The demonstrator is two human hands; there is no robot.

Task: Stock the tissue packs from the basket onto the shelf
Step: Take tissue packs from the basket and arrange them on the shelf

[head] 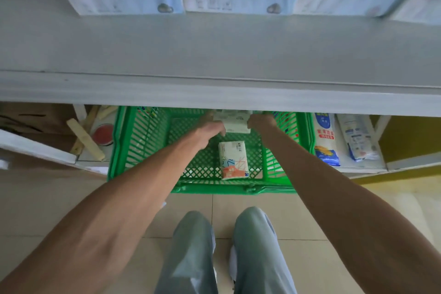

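Both hands, left and right, clasp one pack at the basket's far edge; another pack remains, the shelf front bare.

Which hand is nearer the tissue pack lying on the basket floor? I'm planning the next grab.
Left. The left hand sits just above that tissue pack; the right hand is farther up, right.

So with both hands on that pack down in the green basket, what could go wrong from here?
1. The held tissue pack sits right under the shelf's front edge, which hides its top; lifting straight up could knock it against that edge.
2. The left hand and right hand grip only its sides, so it might slip.
3. A second tissue pack lies flat in the basket and could be overlooked.
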